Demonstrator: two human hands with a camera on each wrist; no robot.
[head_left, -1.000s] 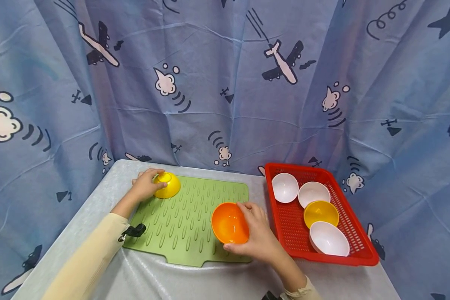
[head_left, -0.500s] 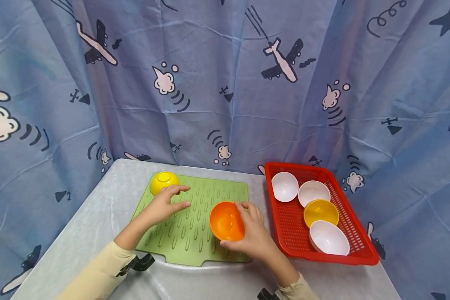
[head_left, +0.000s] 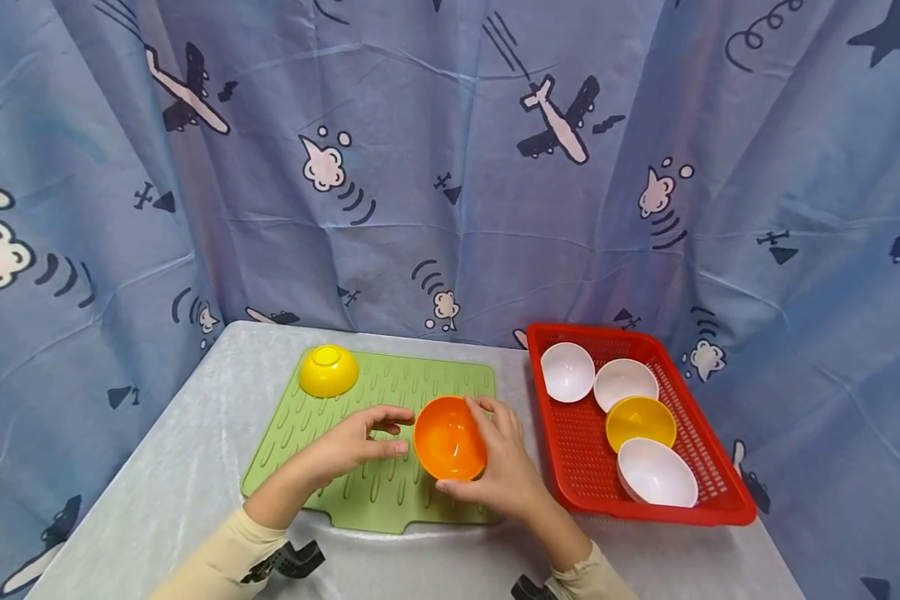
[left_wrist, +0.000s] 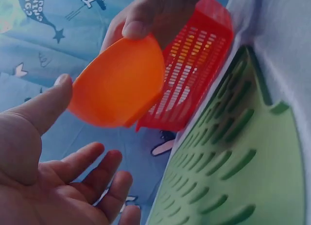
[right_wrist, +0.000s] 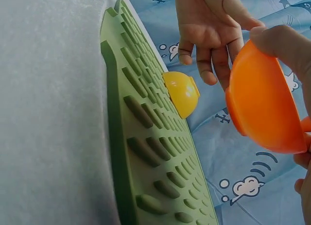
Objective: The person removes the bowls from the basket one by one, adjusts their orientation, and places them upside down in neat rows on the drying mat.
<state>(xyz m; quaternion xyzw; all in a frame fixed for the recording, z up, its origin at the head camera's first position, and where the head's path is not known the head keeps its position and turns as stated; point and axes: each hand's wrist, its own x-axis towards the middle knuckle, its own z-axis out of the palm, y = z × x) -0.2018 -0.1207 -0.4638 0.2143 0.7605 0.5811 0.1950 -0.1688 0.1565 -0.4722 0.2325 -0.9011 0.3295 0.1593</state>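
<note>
An orange bowl is held above the green mat, tilted with its inside toward the head camera. My right hand grips its right side, thumb at the lower rim and fingers at the upper. Just left of that bowl is my left hand, its fingers extended and spread from the thumb, with nothing in its grasp. In the left wrist view its thumb tip lies close to the orange bowl; contact is hard to tell. A yellow bowl sits upside down at the mat's far left corner.
The green ridged mat lies on a table with a pale cloth. To the right stands a red perforated basket holding several bowls, white ones and a yellow bowl. A blue patterned curtain hangs behind and at the sides.
My left hand has let go of the upturned yellow bowl and moved right and nearer, up to the orange bowl. My right hand still holds the orange bowl, shifted slightly left.
</note>
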